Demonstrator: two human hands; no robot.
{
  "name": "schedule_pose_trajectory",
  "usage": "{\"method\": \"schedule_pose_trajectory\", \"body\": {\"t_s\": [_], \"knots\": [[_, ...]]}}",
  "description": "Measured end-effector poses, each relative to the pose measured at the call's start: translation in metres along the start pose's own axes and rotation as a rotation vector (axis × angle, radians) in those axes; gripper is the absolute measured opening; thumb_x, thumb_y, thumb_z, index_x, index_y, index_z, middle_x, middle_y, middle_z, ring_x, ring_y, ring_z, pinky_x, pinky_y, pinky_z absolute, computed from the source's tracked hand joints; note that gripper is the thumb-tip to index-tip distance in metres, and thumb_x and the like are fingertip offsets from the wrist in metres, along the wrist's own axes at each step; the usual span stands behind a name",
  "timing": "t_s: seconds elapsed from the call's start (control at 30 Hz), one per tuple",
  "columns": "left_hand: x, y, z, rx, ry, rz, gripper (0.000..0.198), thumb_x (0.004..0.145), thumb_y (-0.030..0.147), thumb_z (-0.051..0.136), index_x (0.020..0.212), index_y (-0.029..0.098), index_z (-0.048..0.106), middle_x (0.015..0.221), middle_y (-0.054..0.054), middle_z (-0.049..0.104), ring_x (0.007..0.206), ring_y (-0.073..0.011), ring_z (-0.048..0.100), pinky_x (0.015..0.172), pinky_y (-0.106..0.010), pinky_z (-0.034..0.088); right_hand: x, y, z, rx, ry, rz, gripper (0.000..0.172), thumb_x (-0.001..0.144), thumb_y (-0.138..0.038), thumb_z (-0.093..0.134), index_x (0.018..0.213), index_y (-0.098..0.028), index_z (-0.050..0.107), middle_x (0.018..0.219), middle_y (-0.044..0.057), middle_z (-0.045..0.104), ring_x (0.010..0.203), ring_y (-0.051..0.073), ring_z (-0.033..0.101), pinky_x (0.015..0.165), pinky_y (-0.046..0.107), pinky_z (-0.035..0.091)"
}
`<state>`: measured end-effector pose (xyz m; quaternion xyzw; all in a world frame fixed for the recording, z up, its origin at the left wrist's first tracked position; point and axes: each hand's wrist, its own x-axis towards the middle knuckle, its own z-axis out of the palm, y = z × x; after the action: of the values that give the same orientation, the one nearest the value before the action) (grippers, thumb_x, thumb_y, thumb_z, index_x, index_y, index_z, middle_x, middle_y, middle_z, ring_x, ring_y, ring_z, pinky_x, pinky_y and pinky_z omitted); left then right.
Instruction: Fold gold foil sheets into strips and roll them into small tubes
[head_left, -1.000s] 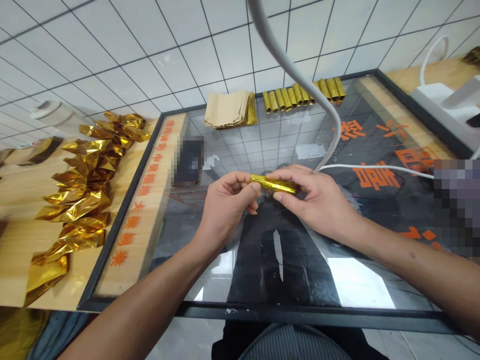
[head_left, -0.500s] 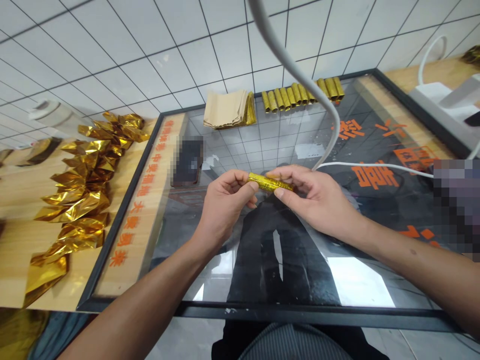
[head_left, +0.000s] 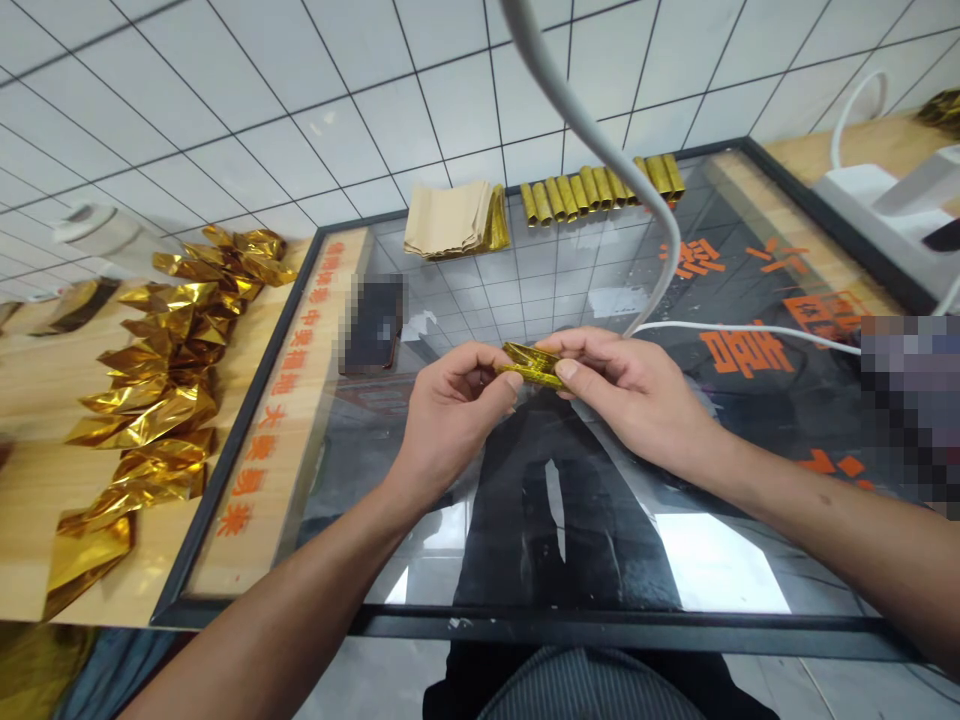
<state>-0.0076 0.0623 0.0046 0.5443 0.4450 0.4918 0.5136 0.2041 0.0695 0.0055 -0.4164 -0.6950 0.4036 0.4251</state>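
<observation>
A small piece of folded gold foil paper [head_left: 531, 364] is held between my two hands, above the glass tabletop [head_left: 420, 440]. My left hand [head_left: 461, 395] pinches its left end between thumb and fingers. At the right end, my right hand [head_left: 607, 375] grips it with the thumb on the near side. The piece shows an open fold along its length, and its outer ends are partly covered by my fingers. At the back edge of the glass lie several rolled gold paper tubes [head_left: 574, 195] in a row, beside a stack of brown-backed gold sheets [head_left: 448, 220].
Several folded shiny gold foil shapes [head_left: 161, 370] lie along the wooden surface at left. A dark phone [head_left: 373, 325] rests on the glass. A thick white cable [head_left: 600, 145] arches down in front of me, and a white power strip [head_left: 892, 210] stands at right.
The gold paper, a narrow closed roll before, now shows a spread, opened fold. My right hand's thumb has shifted left along it.
</observation>
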Motion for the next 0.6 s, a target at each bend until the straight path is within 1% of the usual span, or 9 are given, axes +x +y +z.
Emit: {"method": "schedule_pose_trajectory", "body": {"t_s": [0.1,0.2,0.27,0.37,0.43,0.5,0.6], "knots": [[-0.0004,0.0014,0.0008,0.028,-0.013,0.056,0.01,0.087,0.023,0.085,0.087,0.019,0.076,0.076,0.0,0.07,0.066,-0.0099,0.06,0.061,-0.021,0.049,-0.0006,0.0029,0.0012,0.008,0.029,0.01,0.021,0.105,-0.024,0.062,0.119,-0.022,0.078,0.116,0.005,0.082,0.104,0.023,0.077,0.091,0.036,0.061],[-0.0001,0.0035,0.0024,0.039,-0.02,0.072,0.01,0.087,0.023,0.084,0.085,0.019,0.076,0.076,0.0,0.07,0.067,-0.0101,0.06,0.061,-0.021,0.048,-0.0026,0.0062,0.0015,0.041,0.064,0.02,0.025,0.105,-0.025,0.064,0.129,-0.023,0.072,0.122,0.006,0.081,0.11,0.024,0.078,0.095,0.039,0.063],[0.0002,0.0035,0.0026,0.032,-0.01,0.071,0.01,0.088,0.023,0.084,0.086,0.019,0.076,0.076,0.0,0.07,0.067,-0.0102,0.06,0.061,-0.021,0.048,-0.0041,0.0062,0.0,-0.005,0.086,-0.048,0.027,0.103,-0.023,0.066,0.13,-0.025,0.068,0.13,0.008,0.078,0.117,0.025,0.077,0.1,0.041,0.062],[0.0002,0.0015,0.0013,0.029,0.017,0.067,0.009,0.09,0.024,0.084,0.089,0.019,0.077,0.08,-0.001,0.073,0.069,-0.0106,0.062,0.063,-0.022,0.051,-0.0051,0.0033,-0.0036,-0.223,0.098,-0.257,0.018,0.099,-0.018,0.069,0.115,-0.025,0.07,0.14,0.01,0.071,0.133,0.03,0.069,0.107,0.044,0.059],[-0.0003,0.0001,0.0002,0.038,0.024,0.067,0.008,0.092,0.026,0.084,0.091,0.02,0.078,0.086,-0.001,0.074,0.071,-0.0109,0.064,0.067,-0.023,0.054,-0.0049,0.0016,-0.0051,-0.336,0.094,-0.344,0.015,0.097,-0.015,0.069,0.108,-0.025,0.071,0.14,0.012,0.071,0.139,0.031,0.065,0.108,0.045,0.057],[-0.001,-0.0002,-0.0002,0.047,0.02,0.067,0.009,0.092,0.027,0.084,0.093,0.02,0.079,0.089,-0.002,0.074,0.073,-0.0109,0.066,0.069,-0.023,0.055,-0.0043,0.0019,-0.0053,-0.379,0.096,-0.355,0.017,0.096,-0.014,0.07,0.109,-0.025,0.071,0.137,0.012,0.072,0.139,0.032,0.065,0.106,0.045,0.058],[-0.0024,0.0015,0.0006,0.046,0.005,0.053,0.01,0.094,0.029,0.083,0.092,0.019,0.079,0.086,-0.002,0.074,0.072,-0.0108,0.066,0.069,-0.023,0.057,-0.0033,0.0052,-0.0047,-0.394,0.105,-0.329,0.019,0.095,-0.015,0.071,0.111,-0.024,0.073,0.131,0.012,0.074,0.134,0.032,0.068,0.102,0.044,0.059]]}}
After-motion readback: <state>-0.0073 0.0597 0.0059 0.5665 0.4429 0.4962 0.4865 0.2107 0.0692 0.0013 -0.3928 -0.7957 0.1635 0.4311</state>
